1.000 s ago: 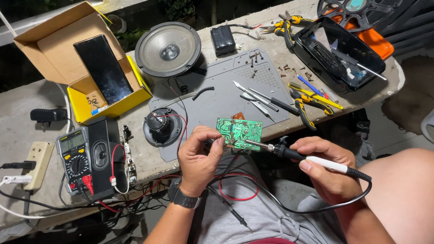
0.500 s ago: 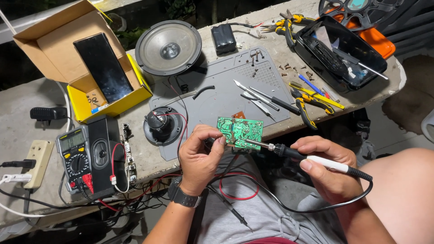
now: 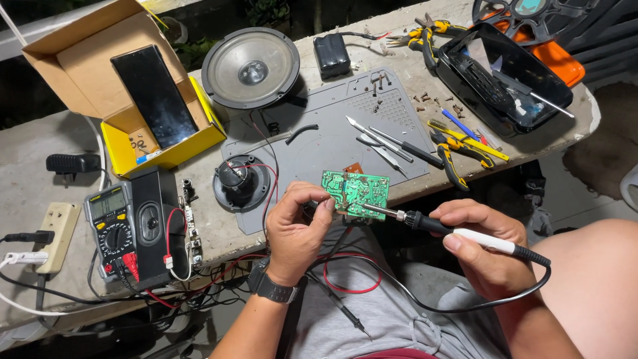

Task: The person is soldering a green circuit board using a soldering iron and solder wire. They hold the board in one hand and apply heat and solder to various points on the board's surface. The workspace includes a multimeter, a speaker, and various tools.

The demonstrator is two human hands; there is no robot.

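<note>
Scene: A person seated at a cluttered concrete desk (image 3: 565,133) works on electronics, seen from a head-worn camera looking down.
Left hand (image 3: 296,229): At centre frame, fingers pinched narrow on the left edge of a small green circuit board (image 3: 355,194), holding it tilted just over the desk's near edge.
Right hand (image 3: 485,246): Lower right of centre, closed around the white handle of a soldering iron (image 3: 425,223), its metal tip touching the board's lower edge.
Step in hand: Judging by the tip on the board, a joint is being heated or soldered.
Next move: It likely calls for a steady board, a brief touch of the tip, and a clean lift away from neighbouring parts.
Grey work mat (image 3: 332,133): Upper centre, carrying tweezers, a blade and loose screws.
Round speaker (image 3: 251,68): Top centre, lying cone-up.
Multimeter (image 3: 111,229): Lower left, beside a small black speaker box (image 3: 151,223).
Cardboard box (image 3: 86,80): Upper left, open, with a dark phone propped inside.
Pliers (image 3: 458,149): Right of the mat, yellow-handled.
</note>
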